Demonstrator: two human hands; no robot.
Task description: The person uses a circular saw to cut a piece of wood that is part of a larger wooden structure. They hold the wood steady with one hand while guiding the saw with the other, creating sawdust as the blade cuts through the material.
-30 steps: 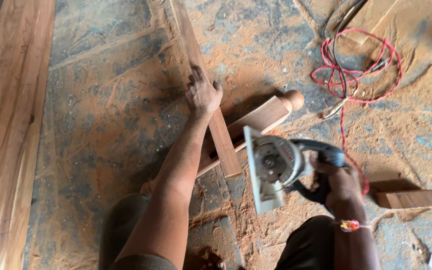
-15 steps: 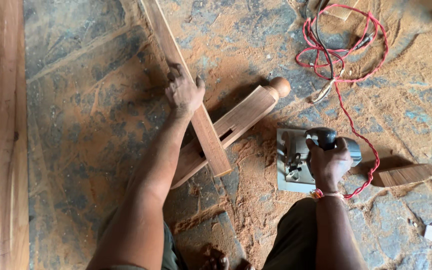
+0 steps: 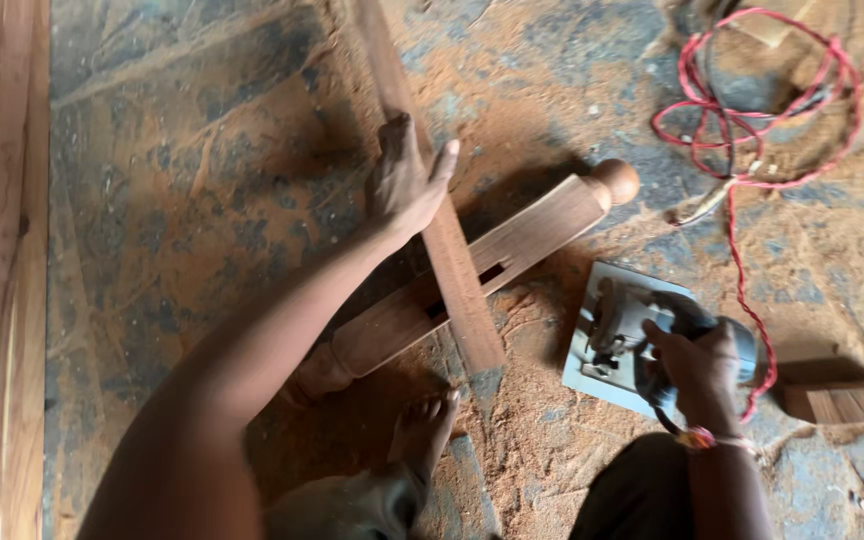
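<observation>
Sawdust-strewn floor (image 3: 202, 230) carries everything. Nearest, a circular saw (image 3: 632, 340) is gripped by the right hand (image 3: 702, 370), now resting flat. Beyond, a narrow brown plank (image 3: 452, 260), running near-to-far across a turned wooden leg (image 3: 492, 260), is pressed by the spread left hand (image 3: 407, 185), shifted slightly.

Left hand (image 3: 407, 185) presses a wooden strip (image 3: 452, 270) across a turned post (image 3: 512, 245) mid-frame; right hand (image 3: 702, 370) holds a circular saw (image 3: 617, 340) at lower right.
</observation>
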